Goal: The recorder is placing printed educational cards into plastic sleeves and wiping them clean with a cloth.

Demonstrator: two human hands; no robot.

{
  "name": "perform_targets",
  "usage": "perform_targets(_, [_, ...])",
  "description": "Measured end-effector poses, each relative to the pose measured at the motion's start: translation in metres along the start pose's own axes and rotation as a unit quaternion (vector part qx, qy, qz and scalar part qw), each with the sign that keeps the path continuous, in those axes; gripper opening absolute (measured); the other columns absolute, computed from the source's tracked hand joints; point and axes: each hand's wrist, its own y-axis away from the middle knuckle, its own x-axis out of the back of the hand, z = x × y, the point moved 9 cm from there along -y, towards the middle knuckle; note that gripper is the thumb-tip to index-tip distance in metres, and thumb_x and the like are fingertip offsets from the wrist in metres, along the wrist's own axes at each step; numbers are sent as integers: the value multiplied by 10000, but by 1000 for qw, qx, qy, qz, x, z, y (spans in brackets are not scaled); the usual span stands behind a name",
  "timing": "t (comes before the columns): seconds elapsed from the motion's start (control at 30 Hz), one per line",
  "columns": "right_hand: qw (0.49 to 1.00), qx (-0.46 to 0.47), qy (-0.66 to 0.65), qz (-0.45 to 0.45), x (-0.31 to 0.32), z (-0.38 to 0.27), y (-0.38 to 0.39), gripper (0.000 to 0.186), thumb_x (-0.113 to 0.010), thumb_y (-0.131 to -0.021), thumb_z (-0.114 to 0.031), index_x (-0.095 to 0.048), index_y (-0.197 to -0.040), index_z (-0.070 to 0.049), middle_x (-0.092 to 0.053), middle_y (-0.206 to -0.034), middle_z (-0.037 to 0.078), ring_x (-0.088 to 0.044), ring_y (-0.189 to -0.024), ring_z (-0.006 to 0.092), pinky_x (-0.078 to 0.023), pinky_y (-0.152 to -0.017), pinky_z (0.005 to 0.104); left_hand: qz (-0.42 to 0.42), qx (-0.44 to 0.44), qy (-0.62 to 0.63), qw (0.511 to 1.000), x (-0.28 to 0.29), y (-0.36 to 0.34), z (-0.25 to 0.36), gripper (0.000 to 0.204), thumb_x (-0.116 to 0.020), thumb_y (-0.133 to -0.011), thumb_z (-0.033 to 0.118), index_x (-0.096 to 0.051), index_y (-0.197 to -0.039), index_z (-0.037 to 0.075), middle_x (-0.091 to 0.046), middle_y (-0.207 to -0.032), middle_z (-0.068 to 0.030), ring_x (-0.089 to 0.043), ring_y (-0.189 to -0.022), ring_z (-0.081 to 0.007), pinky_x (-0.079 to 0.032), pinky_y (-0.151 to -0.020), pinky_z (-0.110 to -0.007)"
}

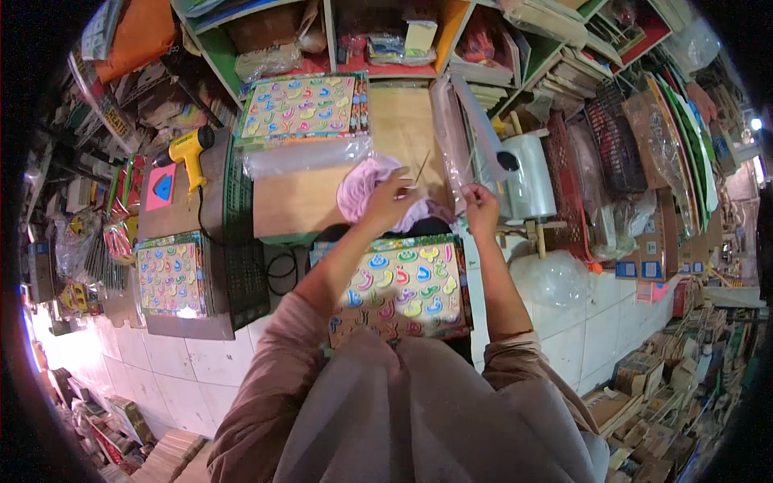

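Note:
My left hand point(390, 206) is over a bunched pink cloth point(360, 190) on the wooden tabletop, fingers curled. A thin dark pointed stick-like tool point(423, 166) rises from its fingertips and appears held there; its kind is unclear. To the right, my right hand point(481, 211) is closed in a pinch beside a long grey bar-shaped device point(477, 121) draped with clear plastic. What those fingers pinch, if anything, is too small to make out. Below my forearms, a colourful letter puzzle board point(403, 282) lies close to my lap.
A stack of similar boards point(302, 109) sits at the table's far left. Left stands a dark crate point(241, 209) beside a yellow heat gun point(190, 153) and another letter board point(169, 276). A roll of clear plastic film point(529, 177) stands right. Packed shelves point(394, 71) line the back.

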Motion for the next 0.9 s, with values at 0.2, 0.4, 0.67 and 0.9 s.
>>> perform_targets(0.2, [988, 137, 31, -61, 11, -86, 54, 128, -586, -726, -84, -598, -835, -18, -592, -732, 112, -567, -685, 236, -437, -648, 306, -3, 178, 253, 951, -77, 4, 1, 790, -598, -765, 170, -53, -1319, 30, -539, -952, -180, -545, -796, -199, -465, -655, -303])
perform_targets(0.4, [990, 57, -28, -129, 71, -62, 126, 358, -706, -632, -197, -540, -888, -10, -553, -794, 82, -518, -760, 189, -410, -695, 294, 90, 34, 271, 958, 24, 24, -13, 802, -467, -748, -77, 64, -1315, 124, -583, -888, -208, -606, -714, -253, -504, -603, -318])
perform_targets(0.67, [921, -234, -130, -283, 75, 35, 234, 277, -744, -623, -171, -533, -756, -50, -517, -677, -19, -456, -684, 83, -386, -613, 237, 160, 82, 261, 948, 106, 50, -27, 852, -601, -739, 38, 39, -1302, 38, -596, -845, -169, -589, -688, -193, -470, -614, -252])
perform_targets(0.9, [911, -324, -231, -111, 79, 49, 224, 62, -537, -767, -73, -555, -793, -19, -581, -759, 29, -506, -691, 84, -408, -648, 222, -14, 165, 178, 970, 87, 53, -31, 389, -620, -753, 109, -467, -1081, -33, -588, -903, -105, -562, -719, -136, -440, -622, -218])
